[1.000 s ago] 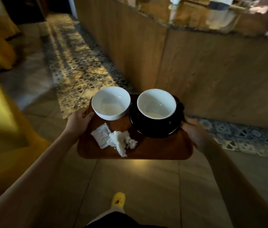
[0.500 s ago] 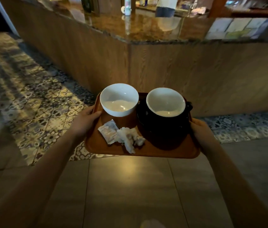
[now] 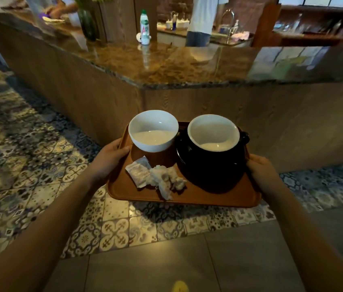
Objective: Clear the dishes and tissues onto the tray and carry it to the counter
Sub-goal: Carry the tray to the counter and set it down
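While hands (image 3: 111, 159) grip tray (image 3: 187, 197); granite counter (image 3: 166, 64) ahead.

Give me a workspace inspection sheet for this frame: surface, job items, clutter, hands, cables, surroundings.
Surface: brown stone counter top ahead, its near corner bare; tray held in the air short of it.
Job's things: white bowl, black cup on a black saucer, crumpled tissue and a paper sachet, all on the tray.
Clutter: white bottle and a dark green vase on the counter.
Hands: left hand grips the tray's left edge; right hand grips the right edge.
Cables: nothing seen.
Surroundings: patterned floor tiles; a person at a sink behind the counter.
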Demonstrator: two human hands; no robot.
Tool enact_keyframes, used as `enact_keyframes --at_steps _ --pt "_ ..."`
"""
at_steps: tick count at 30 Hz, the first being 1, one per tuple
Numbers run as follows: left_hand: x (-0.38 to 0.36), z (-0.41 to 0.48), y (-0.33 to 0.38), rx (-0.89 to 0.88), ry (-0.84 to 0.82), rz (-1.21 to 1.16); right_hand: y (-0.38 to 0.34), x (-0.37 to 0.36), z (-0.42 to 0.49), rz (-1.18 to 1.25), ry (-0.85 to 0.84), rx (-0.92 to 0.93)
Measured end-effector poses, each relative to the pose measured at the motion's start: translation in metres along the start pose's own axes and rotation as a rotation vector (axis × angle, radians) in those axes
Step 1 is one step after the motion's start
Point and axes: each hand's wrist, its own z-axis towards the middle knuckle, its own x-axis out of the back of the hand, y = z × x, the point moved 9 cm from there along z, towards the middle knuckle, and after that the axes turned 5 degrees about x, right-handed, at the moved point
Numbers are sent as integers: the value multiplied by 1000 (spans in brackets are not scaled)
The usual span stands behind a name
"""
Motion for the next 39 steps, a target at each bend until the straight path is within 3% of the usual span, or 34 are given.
enact_keyframes --at_steps 9,27,39 --pt "-35 121 50 17 9 83 -22 46 132 -52 -38 1" --pt "-128 404 156 -13 -4 191 -32 137 387 -57 141 11" --pt "-197 548 207 3 31 293 -34 208 509 -71 228 -3"
